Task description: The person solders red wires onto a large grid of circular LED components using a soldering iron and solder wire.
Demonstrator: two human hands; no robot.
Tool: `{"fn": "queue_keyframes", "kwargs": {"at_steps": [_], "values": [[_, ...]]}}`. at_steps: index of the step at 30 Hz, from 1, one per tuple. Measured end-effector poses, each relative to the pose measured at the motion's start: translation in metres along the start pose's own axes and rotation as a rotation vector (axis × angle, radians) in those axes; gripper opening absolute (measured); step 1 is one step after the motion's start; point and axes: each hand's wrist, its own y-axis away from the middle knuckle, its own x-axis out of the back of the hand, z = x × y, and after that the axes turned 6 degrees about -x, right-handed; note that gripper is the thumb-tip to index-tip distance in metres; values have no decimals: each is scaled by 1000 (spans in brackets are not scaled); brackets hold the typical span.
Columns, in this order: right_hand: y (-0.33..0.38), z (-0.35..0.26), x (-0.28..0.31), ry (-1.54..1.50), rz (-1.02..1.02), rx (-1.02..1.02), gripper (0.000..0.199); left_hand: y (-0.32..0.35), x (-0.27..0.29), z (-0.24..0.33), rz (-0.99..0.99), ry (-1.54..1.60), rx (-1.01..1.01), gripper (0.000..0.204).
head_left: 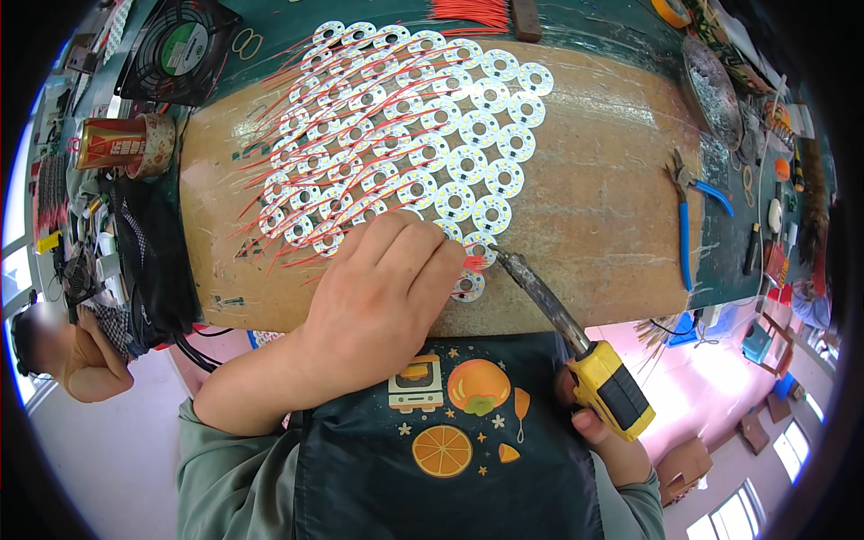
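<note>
Many white ring-shaped LED boards (466, 165) lie in slanting rows on a brown work board (612, 198). Thin red wires (400, 115) run across most of the rows and stick out at the left. My left hand (385, 283) is closed over the near end of the rows, its fingertips pinching a small bunch of red wires (474, 263). In my right hand (591, 423) is a soldering iron (614, 389) with a yellow and black handle. Its tip meets the edge of a ring board beside the left fingertips. The left hand hides several boards beneath it.
Blue-handled pliers (684, 216) lie on the board's right edge. A black fan (180, 49) and a red can (112, 144) stand at the left. A metal dish (711, 85) sits back right, and more red wires (470, 13) lie behind. Another person (67, 351) is at far left.
</note>
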Motion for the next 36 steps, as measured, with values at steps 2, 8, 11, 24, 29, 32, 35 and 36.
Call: {"fn": "queue_keyframes", "kwargs": {"at_steps": [2, 8, 11, 24, 29, 32, 35, 36], "values": [[2, 0, 2, 12, 16, 23, 39, -2, 5, 4, 19, -9, 4, 35], [6, 3, 5, 27, -10, 2, 36, 3, 3, 6, -2, 18, -44, 33], [9, 6, 3, 67, 66, 64, 37, 4, 0, 5, -27, 21, -29, 32], [7, 5, 2, -4, 25, 5, 40, 4, -2, 4, -47, 10, -33, 30], [4, 4, 2, 68, 64, 80, 42, 4, -4, 3, -24, 15, -41, 30], [8, 5, 7, 12, -44, -64, 43, 4, -4, 3, -37, 15, -34, 30], [6, -3, 4, -11, 40, -19, 43, 6, -8, 1, -13, 10, -52, 25], [6, -5, 5, -18, 34, -41, 44, 6, -8, 1, -11, 8, -54, 25]]}}
